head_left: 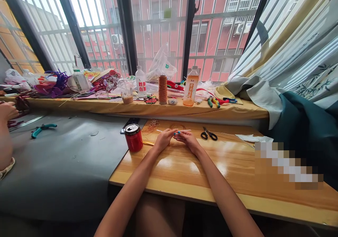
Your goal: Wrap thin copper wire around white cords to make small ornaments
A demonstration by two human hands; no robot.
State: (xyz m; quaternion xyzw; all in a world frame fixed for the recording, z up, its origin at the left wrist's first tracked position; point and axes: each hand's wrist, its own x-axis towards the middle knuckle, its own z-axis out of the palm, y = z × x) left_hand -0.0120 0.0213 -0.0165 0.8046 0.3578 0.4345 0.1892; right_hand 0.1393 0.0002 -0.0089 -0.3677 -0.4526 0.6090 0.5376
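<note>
Two bare hands are meeting just over the wooden table (232,170), and a thin white stick (187,130) is running between them, its ends poking out on both sides. The left hand (164,139) is gripping it with curled fingers; the right hand (188,141) is pinching it close beside the left (the nails are showing bright blue). A red can (133,141) is standing left of the left hand, black-handled scissors (208,134) are lying to the right, and a tangle of copper-coloured strands (151,126) is lying behind the can.
</note>
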